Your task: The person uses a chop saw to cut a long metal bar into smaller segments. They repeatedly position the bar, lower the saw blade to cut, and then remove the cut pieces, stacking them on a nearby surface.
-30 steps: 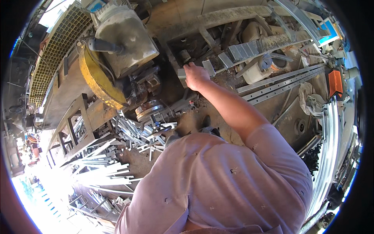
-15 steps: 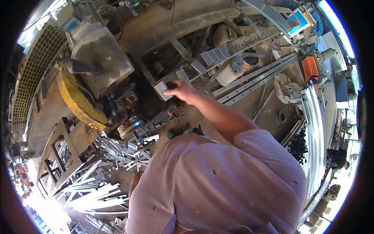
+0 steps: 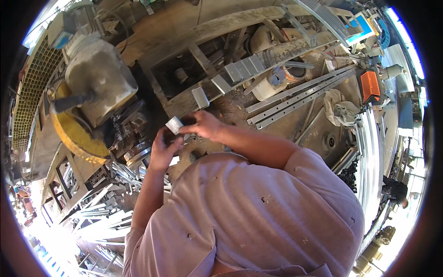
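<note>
A short, pale grey metal block [image 3: 174, 125], perhaps a cut piece of tube, is between my two hands in front of me. My left hand [image 3: 162, 150] grips it from the near left side, fingers curled at its edge. From the right, my right hand [image 3: 205, 125] pinches the same piece with thumb and fingers. Just beyond them, a similar short metal piece [image 3: 200, 98] lies on the frame's beam. Another piece [image 3: 221, 84] and a row of several grey pieces [image 3: 244, 68] lie farther right along it.
Left of my hands stands a cutting machine with a yellow guard [image 3: 76, 134] and grey motor housing [image 3: 101, 78]. Loose metal offcuts [image 3: 104, 221] pile at lower left. Perforated metal bars [image 3: 302, 97], a white jug [image 3: 267, 87] and an orange-faced object [image 3: 369, 86] lie right.
My right hand has drawn the metal block off the beam toward me. My left hand has come up from beside my body and taken hold of it too. The view has shifted slightly.
</note>
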Demonstrator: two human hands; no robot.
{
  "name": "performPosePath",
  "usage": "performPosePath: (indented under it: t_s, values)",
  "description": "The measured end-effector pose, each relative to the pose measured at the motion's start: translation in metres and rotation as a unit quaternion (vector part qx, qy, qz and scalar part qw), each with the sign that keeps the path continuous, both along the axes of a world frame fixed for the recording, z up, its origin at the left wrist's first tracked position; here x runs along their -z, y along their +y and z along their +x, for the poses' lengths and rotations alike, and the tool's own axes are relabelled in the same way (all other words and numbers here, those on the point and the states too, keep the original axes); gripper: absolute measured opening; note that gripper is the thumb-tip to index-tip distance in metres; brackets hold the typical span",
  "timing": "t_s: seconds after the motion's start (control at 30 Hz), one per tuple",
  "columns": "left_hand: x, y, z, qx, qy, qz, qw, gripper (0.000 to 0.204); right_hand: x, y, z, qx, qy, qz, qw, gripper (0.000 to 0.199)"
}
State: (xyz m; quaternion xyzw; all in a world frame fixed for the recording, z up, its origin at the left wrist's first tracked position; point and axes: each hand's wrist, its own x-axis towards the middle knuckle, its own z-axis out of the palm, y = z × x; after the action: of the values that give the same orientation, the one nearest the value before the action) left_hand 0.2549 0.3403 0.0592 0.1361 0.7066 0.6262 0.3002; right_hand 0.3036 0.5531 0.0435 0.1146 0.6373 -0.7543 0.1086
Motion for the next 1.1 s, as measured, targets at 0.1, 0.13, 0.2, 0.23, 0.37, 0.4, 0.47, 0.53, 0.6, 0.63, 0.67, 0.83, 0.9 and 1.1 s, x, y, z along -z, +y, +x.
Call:
performPosePath:
  t_s: [0.1, 0.13, 0.2, 0.23, 0.37, 0.4, 0.47, 0.53, 0.6, 0.63, 0.67, 0.83, 0.9, 1.1]
  values:
    - [0.009, 0.039, -0.012, -0.067, -0.087, -0.015, 0.994, 0.045, -0.012, 0.03, -0.003, -0.033, -0.018, 0.054, 0.998, 0.058]
    - [0.01, 0.05, -0.016, -0.077, -0.083, -0.014, 0.993, 0.045, -0.014, 0.052, -0.002, -0.038, -0.019, 0.107, 0.993, 0.06]
    - [0.021, 0.064, -0.026, -0.105, -0.012, -0.086, 0.991, 0.044, -0.002, 0.101, 0.001, -0.035, 0.045, 0.206, 0.977, 0.068]
    - [0.029, 0.062, -0.035, -0.102, 0.039, -0.193, 0.975, 0.045, -0.024, 0.126, 0.007, 0.014, 0.025, 0.28, 0.96, 0.065]
    - [0.053, 0.076, -0.056, -0.126, 0.037, -0.257, 0.957, 0.047, 0.006, 0.243, 0.03, 0.136, -0.027, 0.285, 0.948, 0.052]
    - [0.063, 0.077, -0.057, -0.123, 0.039, -0.259, 0.957, 0.047, 0.02, 0.265, 0.038, 0.156, -0.085, 0.269, 0.947, 0.053]
    - [0.078, 0.083, -0.052, -0.121, 0.015, -0.208, 0.97, 0.046, 0.034, 0.301, 0.05, 0.192, -0.047, 0.322, 0.926, 0.056]
    - [0.075, 0.103, -0.046, -0.112, 0.01, -0.224, 0.968, 0.048, 0.047, 0.323, 0.056, 0.223, -0.039, 0.378, 0.898, 0.061]
    - [0.086, 0.111, -0.044, -0.091, 0.059, -0.289, 0.951, 0.052, 0.054, 0.341, 0.053, 0.236, -0.031, 0.459, 0.856, 0.069]
    - [0.091, 0.115, -0.042, -0.08, 0.083, -0.32, 0.94, 0.054, 0.059, 0.347, 0.05, 0.216, -0.036, 0.474, 0.853, 0.072]
    - [0.063, 0.139, -0.04, -0.055, 0.048, -0.388, 0.919, 0.054, 0.061, 0.345, 0.045, 0.201, -0.046, 0.49, 0.847, 0.076]
    - [0.075, 0.171, -0.04, -0.066, 0.058, -0.353, 0.931, 0.047, 0.043, 0.319, 0.015, 0.108, -0.086, 0.48, 0.866, 0.081]
    - [0.077, 0.19, -0.039, -0.069, 0.076, -0.355, 0.929, 0.045, 0.05, 0.311, 0.01, 0.123, -0.062, 0.518, 0.844, 0.077]
    - [0.07, 0.239, -0.048, -0.064, 0.034, -0.327, 0.942, 0.039, 0.044, 0.321, 0.006, 0.145, -0.084, 0.525, 0.834, 0.074]
